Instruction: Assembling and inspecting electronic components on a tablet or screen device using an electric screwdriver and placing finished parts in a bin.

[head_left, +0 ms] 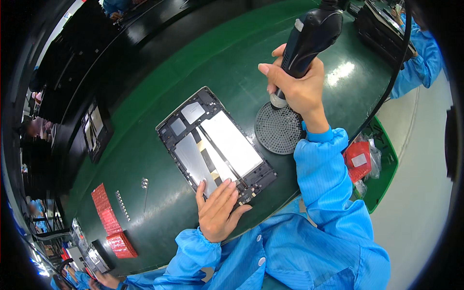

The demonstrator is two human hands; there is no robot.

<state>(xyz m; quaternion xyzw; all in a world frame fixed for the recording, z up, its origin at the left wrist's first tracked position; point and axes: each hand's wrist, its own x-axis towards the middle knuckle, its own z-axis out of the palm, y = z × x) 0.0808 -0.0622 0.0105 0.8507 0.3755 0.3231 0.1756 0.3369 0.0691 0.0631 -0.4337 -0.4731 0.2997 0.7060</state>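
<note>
On the green counter [164, 212], over to the left, we see a strip of red bubble wrap [107, 212], a row of small shiny bits [123, 205] and a thin dark stick [145, 195], all lying apart. Farther up that side is a flat black thing with pale panels [95, 123]. Off to the right, a green bin [389, 180] holds a red packet [358, 155] and clear bags [376, 162]. A black cord [402, 70] hangs on that side, and we see another person's blue sleeve [418, 72] past it. In the middle of the counter lies an open tablet [232, 142], turned at a slant, its silver and white insides facing up. Just beside it is a round grey disc [278, 133] full of little holes; the right hand [298, 86] and its tool hide a bit of it. The left hand [218, 212] lies on the tablet's near end, fingers a little apart. The right hand is wrapped around a black tool [311, 36] with its pale tip [278, 100] pointing down at the disc. We cannot tell if they touch.
</note>
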